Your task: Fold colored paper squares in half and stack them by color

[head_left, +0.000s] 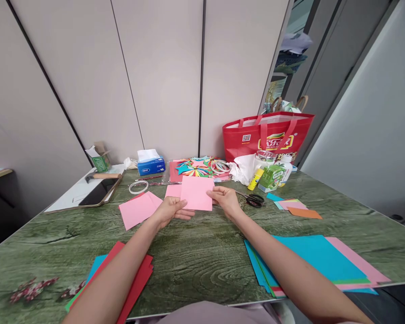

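A square of pink paper (197,192) is held up between my two hands, above the middle of the table. My left hand (173,209) grips its lower left corner, thumb on top and fingers beneath. At the right edge, my right hand (224,199) pinches the same paper between thumb and fingers. Behind it, part of another pink sheet (173,191) shows on the table. More pink squares (138,210) lie left of my left hand. Black-handled scissors (254,200) rest just right of my right hand.
Stacks of coloured paper (317,256) lie at the front right, with red sheets (140,279) under my left forearm. A glue stick (255,179), green box (271,178) and red bag (232,139) stand back right. Tape (138,187), tissues (151,166) and a phone (99,192) are left.
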